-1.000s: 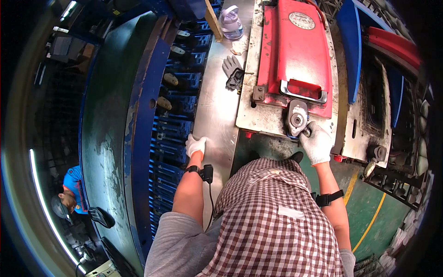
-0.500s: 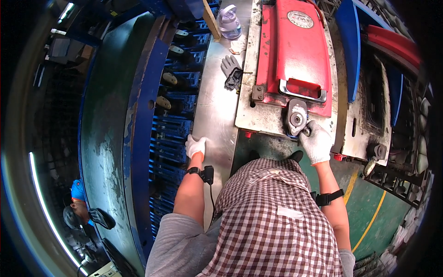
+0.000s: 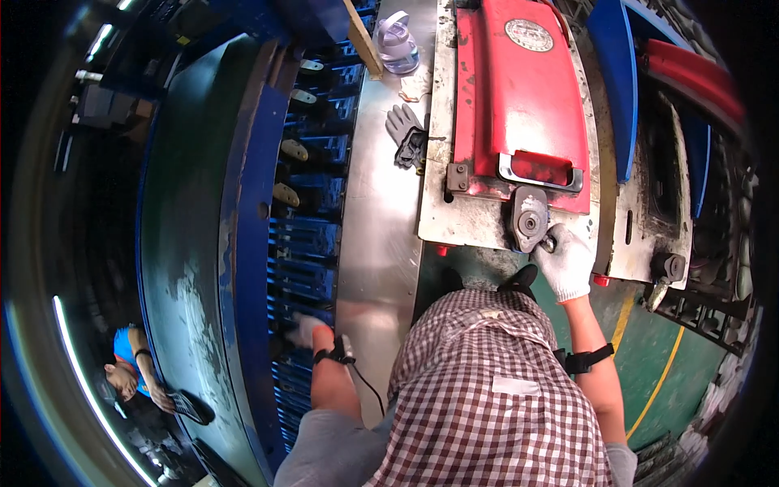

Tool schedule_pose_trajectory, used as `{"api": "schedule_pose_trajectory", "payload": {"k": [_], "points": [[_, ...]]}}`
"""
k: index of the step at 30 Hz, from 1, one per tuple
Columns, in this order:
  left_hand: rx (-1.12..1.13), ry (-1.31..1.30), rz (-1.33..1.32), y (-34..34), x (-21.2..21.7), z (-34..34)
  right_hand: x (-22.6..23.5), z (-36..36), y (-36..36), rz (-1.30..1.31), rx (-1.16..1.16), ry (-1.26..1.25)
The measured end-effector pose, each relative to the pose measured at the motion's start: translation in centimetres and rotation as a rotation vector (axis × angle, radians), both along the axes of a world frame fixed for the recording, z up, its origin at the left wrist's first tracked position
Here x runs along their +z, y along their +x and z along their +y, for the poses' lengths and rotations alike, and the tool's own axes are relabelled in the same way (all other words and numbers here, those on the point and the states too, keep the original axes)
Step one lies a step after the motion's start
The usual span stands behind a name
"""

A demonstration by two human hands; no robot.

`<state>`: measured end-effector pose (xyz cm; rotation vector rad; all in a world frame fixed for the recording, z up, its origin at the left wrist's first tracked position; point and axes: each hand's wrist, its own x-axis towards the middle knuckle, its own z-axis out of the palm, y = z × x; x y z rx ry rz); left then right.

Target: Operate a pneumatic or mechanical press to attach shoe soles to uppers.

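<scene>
My right hand [image 3: 566, 264], in a white knit glove, is closed around the small metal end of a latch handle. That dark latch [image 3: 530, 221], with a round pivot, sits at the front edge of a machine under a red cover [image 3: 537, 97]. The cover has a chrome-edged pull handle [image 3: 540, 170]. My left hand [image 3: 308, 331], also in a white glove, is over the blue slatted rack [image 3: 300, 268], just beyond the metal counter's left edge. Motion smears its fingers, and I make out nothing in it.
On the metal counter [image 3: 377, 219] lie a grey glove [image 3: 406, 134] and a lilac clear bottle [image 3: 396, 45]. Shoe-sole-shaped pieces [image 3: 286, 193] stick out of the rack. A second machine [image 3: 649, 187] stands right. At far left a person in blue [image 3: 130, 357] is beside a green conveyor belt [image 3: 191, 268].
My left hand has moved left and down, off the counter edge to over the rack. The right hand stays on the latch handle. The person at far left has reached toward the conveyor belt.
</scene>
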<state>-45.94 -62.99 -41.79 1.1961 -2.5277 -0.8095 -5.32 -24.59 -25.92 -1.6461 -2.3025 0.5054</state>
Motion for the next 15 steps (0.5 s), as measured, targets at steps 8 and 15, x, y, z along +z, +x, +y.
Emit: {"api": "schedule_pose_trajectory", "payload": {"k": [8, 15], "points": [[-0.067, 0.358, -0.153, -9.3, -4.3, -17.9, 1.0, 0.0, -0.6, -0.102, 0.017, 0.009], [-0.407, 0.887, -0.249, -12.4, -5.4, -27.6, -0.6, 0.4, -0.9, -0.126, 0.051, -0.041]]}}
